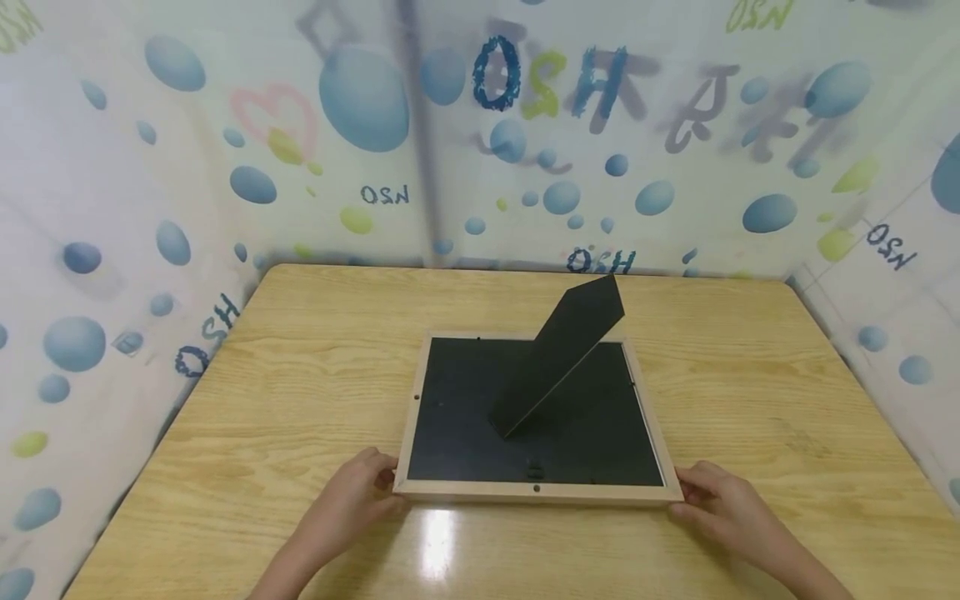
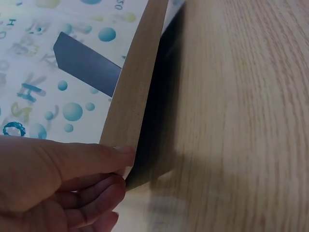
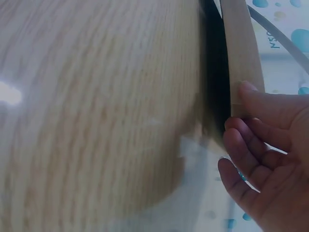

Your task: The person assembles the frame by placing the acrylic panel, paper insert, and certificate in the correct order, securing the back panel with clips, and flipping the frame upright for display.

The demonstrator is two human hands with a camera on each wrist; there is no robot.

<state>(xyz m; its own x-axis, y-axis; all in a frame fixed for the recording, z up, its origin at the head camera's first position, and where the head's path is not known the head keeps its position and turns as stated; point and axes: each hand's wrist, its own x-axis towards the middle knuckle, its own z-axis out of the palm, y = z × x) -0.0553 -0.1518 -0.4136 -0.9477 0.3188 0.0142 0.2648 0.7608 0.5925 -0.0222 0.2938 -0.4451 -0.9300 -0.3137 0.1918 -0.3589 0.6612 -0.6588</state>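
Both hands, left point(image 1: 352, 492) and right point(image 1: 723, 500), gripping near corners of face-down, light-wood picture frame point(image 1: 536, 493), black stand point(image 1: 558, 354) raised.

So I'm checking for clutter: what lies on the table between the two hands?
Only the picture frame, face down with its black stand raised. The left hand and right hand hold its near corners, as the head view shows.

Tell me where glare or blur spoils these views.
Head view: a glare patch on the table just before the picture frame; the backdrop lettering up top is smeared. Left wrist view: the left hand is soft. Right wrist view: the tabletop grain is blurred, with glare at the left edge.
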